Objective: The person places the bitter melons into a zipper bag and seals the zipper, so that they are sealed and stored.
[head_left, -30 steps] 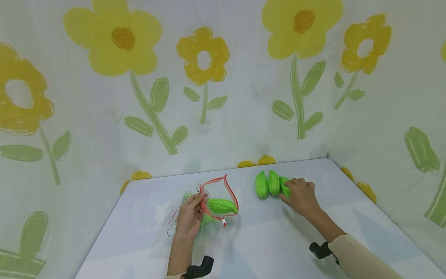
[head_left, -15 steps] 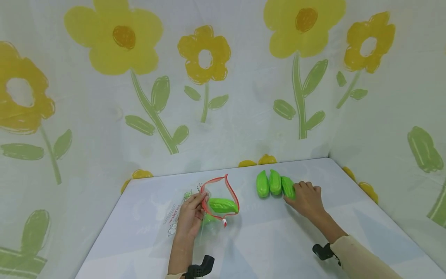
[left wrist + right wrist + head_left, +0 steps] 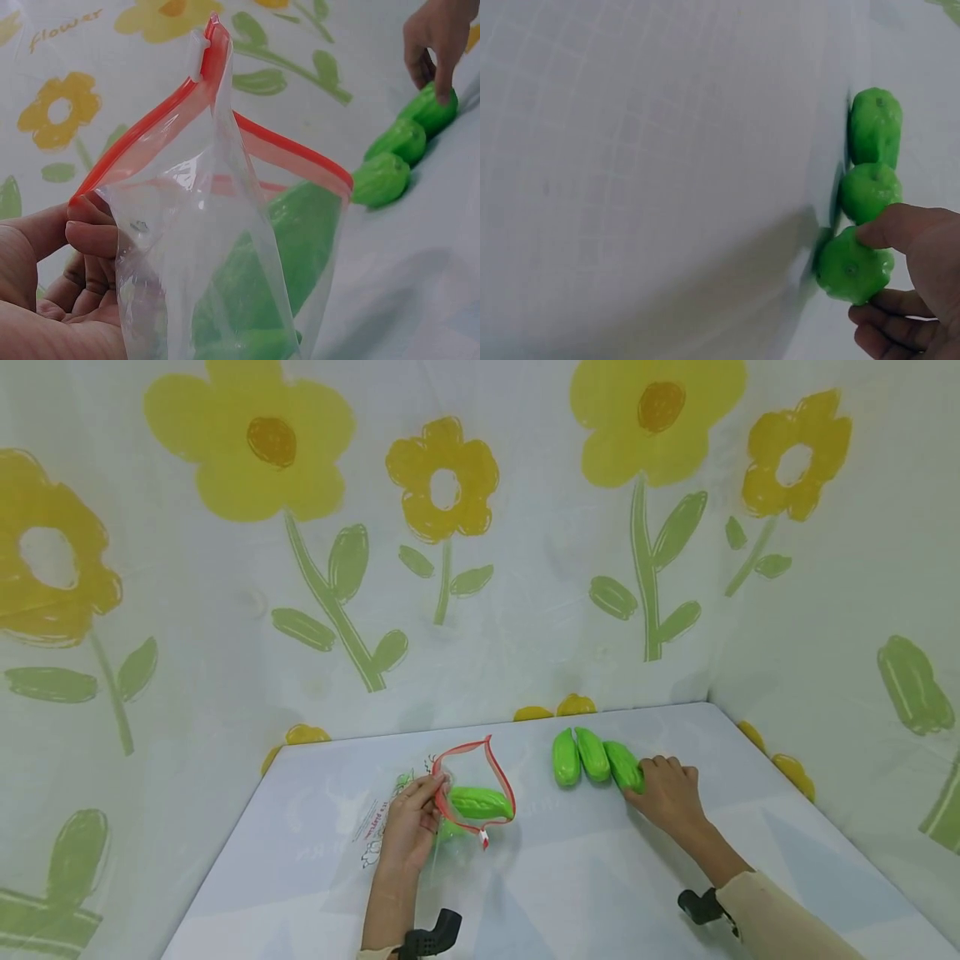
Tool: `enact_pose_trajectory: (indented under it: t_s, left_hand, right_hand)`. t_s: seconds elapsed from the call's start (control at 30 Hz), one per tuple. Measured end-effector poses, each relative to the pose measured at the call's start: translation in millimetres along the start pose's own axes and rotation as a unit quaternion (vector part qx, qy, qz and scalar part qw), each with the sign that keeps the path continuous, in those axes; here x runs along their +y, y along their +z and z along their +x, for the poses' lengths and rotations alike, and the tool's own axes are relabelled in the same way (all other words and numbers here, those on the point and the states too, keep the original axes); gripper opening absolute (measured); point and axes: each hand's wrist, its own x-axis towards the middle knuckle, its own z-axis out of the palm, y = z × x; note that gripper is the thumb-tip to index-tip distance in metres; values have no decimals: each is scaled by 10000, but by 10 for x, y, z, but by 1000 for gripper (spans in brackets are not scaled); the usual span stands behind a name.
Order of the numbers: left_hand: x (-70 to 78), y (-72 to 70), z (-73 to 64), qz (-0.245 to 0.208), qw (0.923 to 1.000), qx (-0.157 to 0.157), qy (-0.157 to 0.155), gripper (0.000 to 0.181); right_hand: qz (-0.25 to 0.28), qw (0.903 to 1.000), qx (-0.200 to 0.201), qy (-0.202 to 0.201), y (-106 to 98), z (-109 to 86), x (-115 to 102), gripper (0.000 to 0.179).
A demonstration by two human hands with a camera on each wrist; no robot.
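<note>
My left hand [image 3: 410, 827] pinches the edge of a clear zip bag [image 3: 176, 247] with a red zip rim. The bag's mouth gapes open, and a glossy green bitter gourd [image 3: 478, 803] lies inside it; more green shows through the plastic below. To the right, three similar gourds stand side by side on the table: a left one [image 3: 566, 758], a middle one [image 3: 592, 754] and a right one [image 3: 622, 765]. My right hand [image 3: 670, 793] grips the right gourd near its lower end, with thumb and fingers on opposite sides [image 3: 853, 266].
The white table [image 3: 570, 877] has faint pale-blue shapes. Flower-printed cloth [image 3: 517, 643] rises behind it and at both sides. A white slider [image 3: 198, 56] sits at one end of the bag's zip. Black wrist cameras [image 3: 431, 935] are worn on both wrists.
My right hand has moved a little right and towards me, with the right gourd turning and shifting along. The middle gourd now leans. The left hand and bag hold still.
</note>
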Motion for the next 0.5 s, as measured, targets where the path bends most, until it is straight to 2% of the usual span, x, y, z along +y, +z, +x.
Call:
enact_pose_trajectory:
  t_s: [0.27, 0.5]
  left_hand:
    - [-2, -5, -19, -97, 9999, 28, -91, 7]
    - [7, 0, -15, -119, 9999, 98, -54, 8]
  right_hand:
    - [119, 9999, 39, 61, -119, -11, 42, 49]
    - [194, 9995, 260, -9, -219, -35, 102, 48]
